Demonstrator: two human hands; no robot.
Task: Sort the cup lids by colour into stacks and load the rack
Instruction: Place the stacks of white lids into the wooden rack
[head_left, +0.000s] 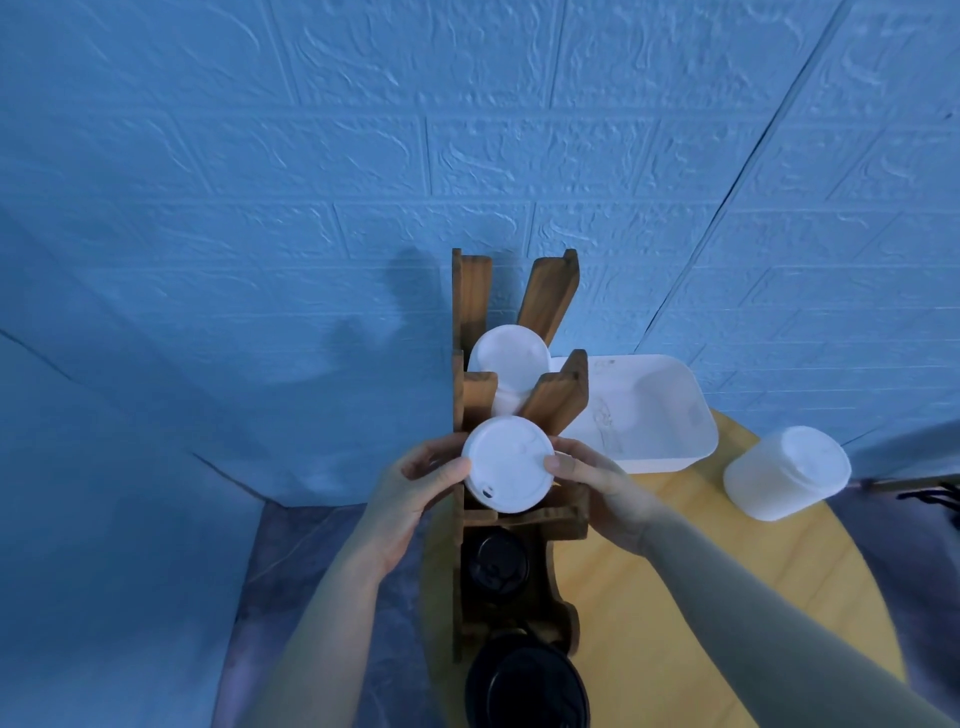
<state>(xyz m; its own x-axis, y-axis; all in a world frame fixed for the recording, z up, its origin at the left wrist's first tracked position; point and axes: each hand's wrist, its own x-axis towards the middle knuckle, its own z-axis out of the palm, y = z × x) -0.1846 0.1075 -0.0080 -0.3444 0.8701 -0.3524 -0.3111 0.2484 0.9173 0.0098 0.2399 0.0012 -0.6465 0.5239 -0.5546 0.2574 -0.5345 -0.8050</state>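
A dark wooden rack (471, 291) stands on the round yellow table, seen from above. Both my hands hold a stack of white lids (506, 465) at the rack's middle tier: my left hand (415, 491) grips its left edge, my right hand (592, 483) pinches its right edge. Another white lid stack (511, 358) sits in the upper tier behind. Black lids (496, 564) fill a lower tier, and a larger black lid stack (527, 688) sits at the bottom, nearest me.
A white rectangular tub (670, 452) lies right of the rack. A separate stack of white lids (784, 473) lies on its side on the yellow table (675, 597) at the right. Blue brick-pattern walls stand behind.
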